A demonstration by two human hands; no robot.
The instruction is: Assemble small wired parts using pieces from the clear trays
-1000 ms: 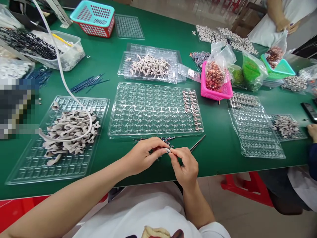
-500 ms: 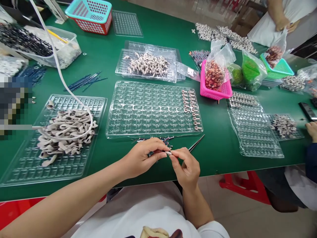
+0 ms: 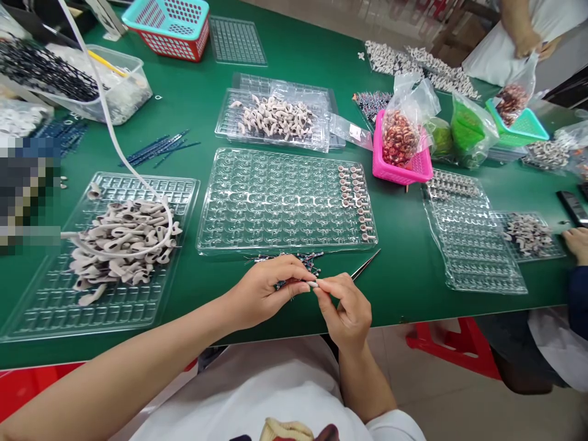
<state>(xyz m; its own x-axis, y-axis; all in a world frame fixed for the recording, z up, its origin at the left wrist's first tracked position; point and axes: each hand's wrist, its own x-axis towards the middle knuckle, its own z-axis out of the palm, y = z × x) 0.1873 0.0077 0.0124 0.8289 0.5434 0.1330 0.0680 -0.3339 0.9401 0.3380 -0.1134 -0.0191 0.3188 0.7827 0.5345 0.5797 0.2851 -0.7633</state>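
Between my two hands is a small off-white earbud shell (image 3: 312, 283), partly covered by fingers. My left hand (image 3: 271, 288) pinches one end with thumb and fingers, and a few thin wires show under it. Thumb and forefinger of my right hand (image 3: 344, 309) close on the other end. Just beyond my fingers lies a pile of small circuit strips with wires (image 3: 303, 257). Tweezers (image 3: 366, 264) rest on the table beyond my right hand. Ahead is a clear blister tray (image 3: 275, 202), its right-hand columns partly filled with earbud shells (image 3: 353, 187).
At left, a tray (image 3: 41, 306) bears a heap of earbud shells (image 3: 126, 242), with a white cable (image 3: 110, 128) across it. Another shell pile (image 3: 278, 116) lies behind. A pink basket (image 3: 402, 174) holds copper-coloured parts. A co-worker's hand (image 3: 576, 242) is at right; another person stands at the back.
Both hands keep their pinch on the earbud shell, almost still. The whole view has shifted very slightly.
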